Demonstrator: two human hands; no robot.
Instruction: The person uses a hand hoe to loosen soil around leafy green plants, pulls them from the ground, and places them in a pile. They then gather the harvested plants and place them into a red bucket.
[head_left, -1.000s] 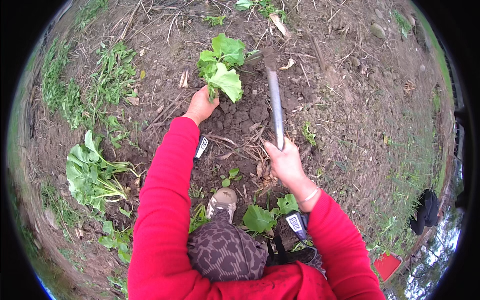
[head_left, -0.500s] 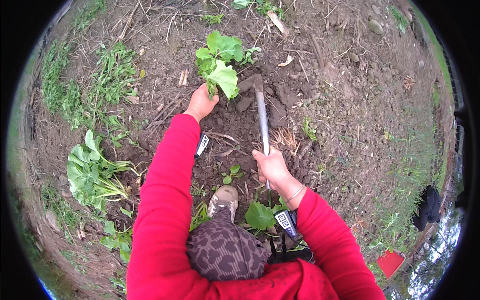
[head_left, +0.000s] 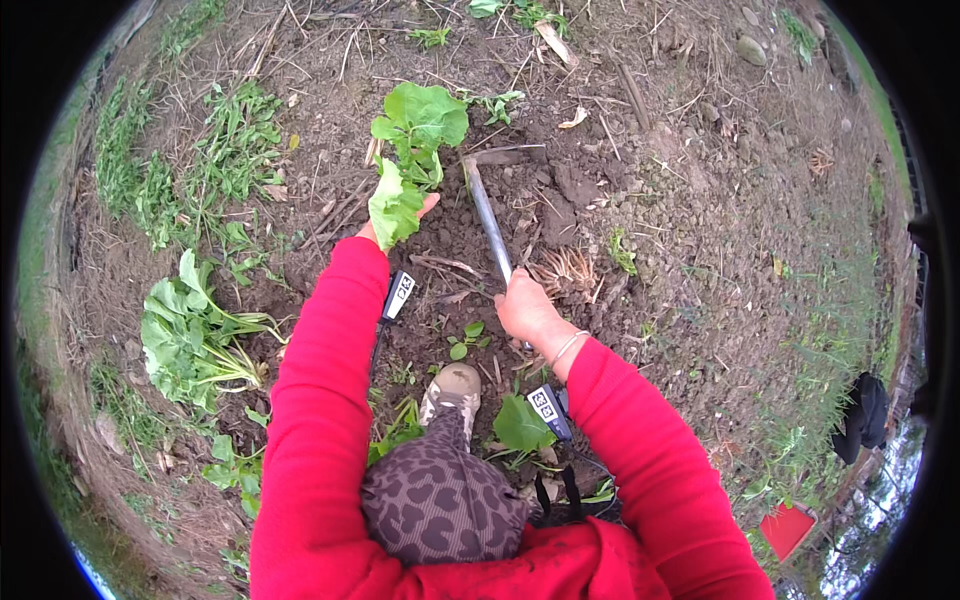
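Observation:
A green leafy plant (head_left: pixel 425 118) stands at the far middle, with one pale leaf drooping over my left hand (head_left: pixel 428 205). That hand is closed at the plant's base, its grip mostly hidden by the leaf. My right hand (head_left: pixel 528 308) is wrapped round the metal handle of a hoe (head_left: pixel 488 215). The hoe's head lies on the loose dark soil just right of the plant, its blade pointing right. Beside my right hand is a clump of dry, pale root stubble (head_left: pixel 565 272).
Pulled leafy plants (head_left: pixel 185 340) lie at the left, below wilted weeds (head_left: pixel 235 135). Small seedlings (head_left: pixel 468 340) and a broad leaf (head_left: pixel 522 425) grow near my shoe (head_left: pixel 457 385). A red dustpan-like object (head_left: pixel 787 530) and a black item (head_left: pixel 860 415) are at the right.
The hoe head has swung left and turned, its blade now pointing right instead of left. My right hand has shifted slightly left and up. The plant has tilted, its leaf now covering my left hand.

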